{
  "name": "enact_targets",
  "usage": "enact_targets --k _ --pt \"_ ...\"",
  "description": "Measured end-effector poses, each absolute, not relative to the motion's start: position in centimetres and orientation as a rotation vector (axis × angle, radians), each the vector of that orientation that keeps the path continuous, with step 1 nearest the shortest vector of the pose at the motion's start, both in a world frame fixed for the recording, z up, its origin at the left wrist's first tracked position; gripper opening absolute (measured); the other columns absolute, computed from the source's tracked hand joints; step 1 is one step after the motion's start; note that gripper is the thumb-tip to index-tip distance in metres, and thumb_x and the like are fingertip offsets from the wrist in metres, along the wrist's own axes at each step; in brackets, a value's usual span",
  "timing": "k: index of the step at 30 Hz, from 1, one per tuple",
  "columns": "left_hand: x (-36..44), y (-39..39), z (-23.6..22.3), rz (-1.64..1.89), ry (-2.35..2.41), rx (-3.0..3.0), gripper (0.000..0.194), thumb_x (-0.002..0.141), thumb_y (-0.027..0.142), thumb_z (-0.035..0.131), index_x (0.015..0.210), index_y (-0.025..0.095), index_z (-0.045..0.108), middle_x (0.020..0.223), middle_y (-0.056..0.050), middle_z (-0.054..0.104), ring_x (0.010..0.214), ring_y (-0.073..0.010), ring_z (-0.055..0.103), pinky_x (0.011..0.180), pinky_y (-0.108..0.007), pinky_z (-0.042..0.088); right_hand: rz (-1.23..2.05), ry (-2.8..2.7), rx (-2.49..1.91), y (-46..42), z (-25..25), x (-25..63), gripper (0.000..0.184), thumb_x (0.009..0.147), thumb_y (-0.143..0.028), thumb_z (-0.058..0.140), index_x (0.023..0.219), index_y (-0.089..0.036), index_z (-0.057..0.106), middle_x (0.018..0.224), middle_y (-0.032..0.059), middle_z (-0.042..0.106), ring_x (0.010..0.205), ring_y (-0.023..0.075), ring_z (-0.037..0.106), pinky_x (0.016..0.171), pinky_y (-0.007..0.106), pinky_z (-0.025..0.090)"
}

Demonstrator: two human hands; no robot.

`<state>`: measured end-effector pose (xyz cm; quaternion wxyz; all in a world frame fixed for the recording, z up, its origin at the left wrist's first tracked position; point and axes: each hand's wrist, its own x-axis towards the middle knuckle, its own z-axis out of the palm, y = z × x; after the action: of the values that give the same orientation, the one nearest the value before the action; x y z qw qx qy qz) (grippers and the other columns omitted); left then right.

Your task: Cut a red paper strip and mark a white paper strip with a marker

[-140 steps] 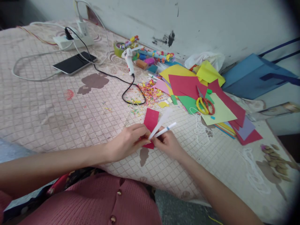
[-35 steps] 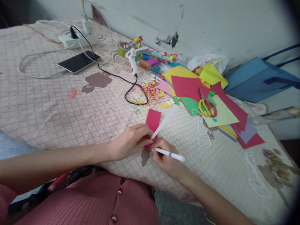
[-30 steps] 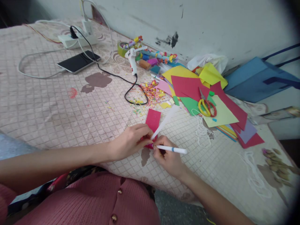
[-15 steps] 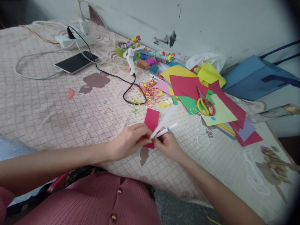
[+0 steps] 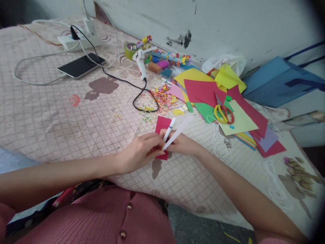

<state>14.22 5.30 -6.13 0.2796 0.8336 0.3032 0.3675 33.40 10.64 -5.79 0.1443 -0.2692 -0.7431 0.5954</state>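
Note:
My left hand [image 5: 143, 149] is closed, fingertips pinched at the lower end of a translucent white strip [image 5: 179, 131] that looks like a ruler. The strip slants up to the right. In my right hand [image 5: 181, 143] is a slim white pen [image 5: 169, 129] with a blue band, tilted upward; its lower end is hidden by the fingers. Beneath both hands lies a small red paper rectangle [image 5: 162, 122], partly covered by them. The hands nearly touch over its middle.
Beyond the paper are coloured scraps [image 5: 165, 100] and a glue gun [image 5: 141, 64] with a black cord. Scissors [image 5: 223, 114] rest on coloured sheets [image 5: 200, 89] at the right, beside white string [image 5: 218, 140]. A tablet [image 5: 81, 66] and power strip [image 5: 78, 42] sit at back left.
My right hand has turned and shifted slightly up, and the pen has swung from leaning right to standing steeper, left of the strip. My left hand has barely moved.

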Motion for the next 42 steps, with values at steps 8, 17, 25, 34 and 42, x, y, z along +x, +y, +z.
enact_targets --k 8,17,25,34,42 --pt "14.2 5.1 -6.2 0.992 0.801 2.236 0.005 0.087 0.011 0.054 0.085 0.014 0.057 0.081 -0.003 0.058 0.076 -0.0117 0.056 0.067 -0.021 0.047 1.750 -2.175 -0.790 10.9 -4.5 33.0 0.013 0.078 -0.022 0.065 0.079 -0.016 0.054 0.072 -0.0044 0.055 0.065 0.0081 0.050 0.058 0.020 0.039" --pt "14.3 5.2 -6.1 0.988 0.818 2.249 0.005 0.087 0.011 0.054 0.084 0.014 0.057 0.081 -0.003 0.059 0.076 -0.0119 0.057 0.068 -0.021 0.048 1.905 -2.066 -0.789 11.4 -6.1 33.3 0.017 0.078 -0.026 0.066 0.081 -0.016 0.053 0.067 -0.0062 0.052 0.052 0.0053 0.045 0.047 0.017 0.036" --pt "14.3 5.2 -6.1 1.002 0.810 2.250 0.004 0.086 0.011 0.054 0.085 0.014 0.057 0.082 -0.003 0.059 0.076 -0.0117 0.057 0.068 -0.021 0.048 1.855 -2.099 -0.846 11.3 -5.9 33.2 0.018 0.082 -0.031 0.061 0.079 -0.017 0.050 0.063 -0.0067 0.049 0.050 0.0054 0.043 0.044 0.017 0.033" --pt "14.2 5.1 -6.3 0.970 0.817 2.261 0.008 0.089 0.015 0.053 0.089 0.013 0.060 0.088 -0.006 0.060 0.082 -0.0142 0.058 0.071 -0.025 0.049 1.966 -2.253 -0.692 12.7 -5.5 32.5 0.011 0.082 -0.024 0.059 0.081 -0.016 0.051 0.072 -0.0043 0.054 0.055 0.0058 0.047 0.047 0.017 0.038" --pt "14.2 5.1 -6.2 0.963 0.819 2.263 0.010 0.090 0.015 0.051 0.092 0.014 0.061 0.092 -0.006 0.060 0.084 -0.0139 0.058 0.072 -0.025 0.050 2.004 -2.348 -0.547 13.7 -5.8 31.8 0.012 0.081 -0.027 0.060 0.077 -0.015 0.059 0.070 -0.0024 0.058 0.061 0.0084 0.053 0.053 0.018 0.044"
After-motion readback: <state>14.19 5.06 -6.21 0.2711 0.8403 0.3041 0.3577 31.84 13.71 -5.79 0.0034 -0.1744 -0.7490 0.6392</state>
